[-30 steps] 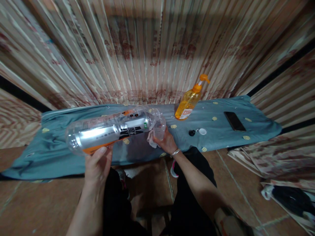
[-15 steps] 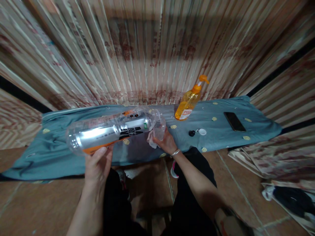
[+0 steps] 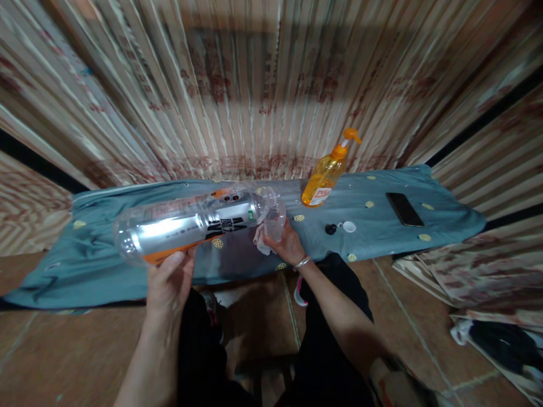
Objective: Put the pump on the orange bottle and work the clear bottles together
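Note:
A large clear plastic bottle with a silver and orange label is held almost level above the cloth. My left hand is closed round its lower left part, thumb on the near side. At the bottle's right end, my right hand grips a pale crumpled tissue or cloth. Its fingers press against a clear, see-through piece at that end; I cannot tell whether this is part of the bottle or a separate cup. Some of the right fingers are hidden behind it.
A blue-green patterned cloth covers the narrow bench. On it stand an orange pump bottle, a small black cap, a white cap and a dark phone. Behind hangs a pleated curtain.
Almost nothing differs. Both hands and the bottle keep the same place, with only a very slight shift of the view.

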Action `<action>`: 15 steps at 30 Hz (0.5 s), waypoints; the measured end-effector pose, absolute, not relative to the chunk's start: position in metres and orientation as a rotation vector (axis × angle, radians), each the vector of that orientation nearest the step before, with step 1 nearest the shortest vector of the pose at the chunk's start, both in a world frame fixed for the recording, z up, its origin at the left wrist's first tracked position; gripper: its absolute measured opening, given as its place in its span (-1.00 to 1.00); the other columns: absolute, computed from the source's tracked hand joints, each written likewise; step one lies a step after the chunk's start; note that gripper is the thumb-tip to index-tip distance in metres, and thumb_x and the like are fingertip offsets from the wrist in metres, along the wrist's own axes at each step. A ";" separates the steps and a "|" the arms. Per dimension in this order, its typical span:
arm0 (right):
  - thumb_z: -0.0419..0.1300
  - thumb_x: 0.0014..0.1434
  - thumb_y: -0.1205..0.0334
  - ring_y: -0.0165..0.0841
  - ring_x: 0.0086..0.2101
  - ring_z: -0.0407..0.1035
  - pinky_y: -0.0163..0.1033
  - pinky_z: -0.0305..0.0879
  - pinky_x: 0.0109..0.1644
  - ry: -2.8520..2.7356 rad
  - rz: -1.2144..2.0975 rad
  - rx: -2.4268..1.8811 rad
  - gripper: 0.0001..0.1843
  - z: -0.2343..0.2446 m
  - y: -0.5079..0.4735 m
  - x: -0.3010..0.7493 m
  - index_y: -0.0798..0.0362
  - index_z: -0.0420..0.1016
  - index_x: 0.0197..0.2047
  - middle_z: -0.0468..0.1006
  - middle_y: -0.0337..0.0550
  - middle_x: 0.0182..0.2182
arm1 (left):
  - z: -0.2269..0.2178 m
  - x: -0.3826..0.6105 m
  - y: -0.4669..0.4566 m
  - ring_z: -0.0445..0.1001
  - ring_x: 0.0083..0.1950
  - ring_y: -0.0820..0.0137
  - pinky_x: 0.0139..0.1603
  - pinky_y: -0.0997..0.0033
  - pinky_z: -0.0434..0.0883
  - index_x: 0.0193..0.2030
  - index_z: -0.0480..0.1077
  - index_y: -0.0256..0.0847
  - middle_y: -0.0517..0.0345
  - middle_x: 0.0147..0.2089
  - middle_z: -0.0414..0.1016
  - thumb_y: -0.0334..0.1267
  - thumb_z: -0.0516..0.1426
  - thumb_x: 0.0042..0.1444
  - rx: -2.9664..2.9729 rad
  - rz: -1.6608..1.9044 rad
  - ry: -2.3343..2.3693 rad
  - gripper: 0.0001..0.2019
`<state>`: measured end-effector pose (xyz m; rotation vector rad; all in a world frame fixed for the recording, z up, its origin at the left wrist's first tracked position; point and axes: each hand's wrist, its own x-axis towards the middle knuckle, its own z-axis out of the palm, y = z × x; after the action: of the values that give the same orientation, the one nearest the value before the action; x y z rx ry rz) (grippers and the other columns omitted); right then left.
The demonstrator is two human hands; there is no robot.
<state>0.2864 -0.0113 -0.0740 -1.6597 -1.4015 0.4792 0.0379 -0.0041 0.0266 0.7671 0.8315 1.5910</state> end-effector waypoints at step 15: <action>0.36 0.04 0.11 -0.12 -0.01 0.56 -0.04 0.49 0.09 -1.396 0.489 -1.646 -0.17 -0.076 -0.011 0.287 0.04 0.17 0.32 0.57 0.03 0.09 | 0.026 0.038 -0.003 0.56 -0.18 0.29 -0.04 0.29 0.51 -0.40 0.49 -0.10 0.22 -0.35 0.58 -0.27 0.46 -0.40 0.770 1.584 0.853 -0.65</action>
<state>0.2866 -0.0115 -0.0762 -1.6463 -1.3958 0.4894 0.0380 -0.0035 0.0258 0.7701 0.8529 1.5838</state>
